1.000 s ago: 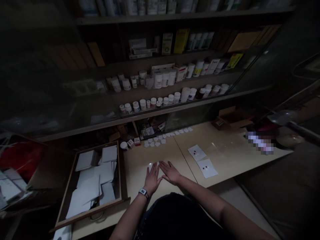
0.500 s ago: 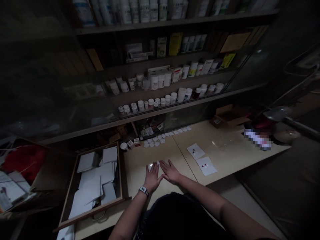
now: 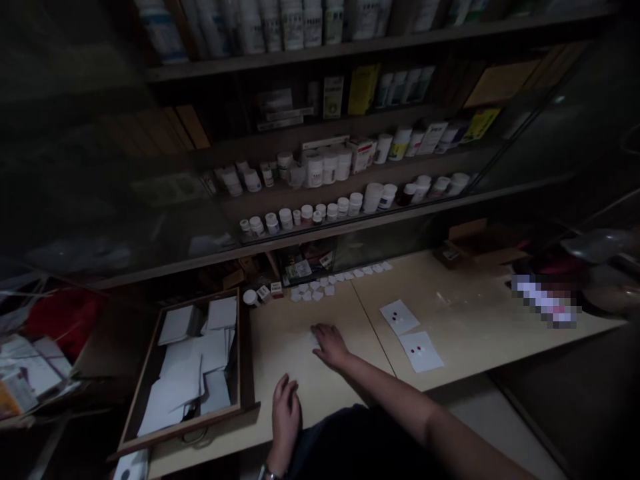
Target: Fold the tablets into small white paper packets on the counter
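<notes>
My right hand (image 3: 331, 345) rests on the pale counter, its fingers bent and thumb lowered around a small folded white paper (image 3: 314, 339), mostly covered by the hand. Closer to my body, my left hand (image 3: 287, 407) hovers near the counter's front edge. Its fingers are loosely curled, somewhat apart, and nothing shows in them. To the right of my right hand lie two white paper sheets, the farther (image 3: 399, 317) with dark red pills on it and the nearer (image 3: 423, 352) with red pills. Along the back are several small folded paper packets (image 3: 315, 287).
A wooden drawer (image 3: 245, 360) full of white paper sheets (image 3: 185, 353) sits at left. Behind the counter, glass-fronted shelves hold several white pill bottles (image 3: 343, 208). An open cardboard box (image 3: 485, 243) stands at back right. A red bag (image 3: 63, 317) is at far left.
My left hand has drawn back toward my body, away from my right hand. Both hands were flat with fingers outstretched; now their fingers are bent. The view has shifted slightly.
</notes>
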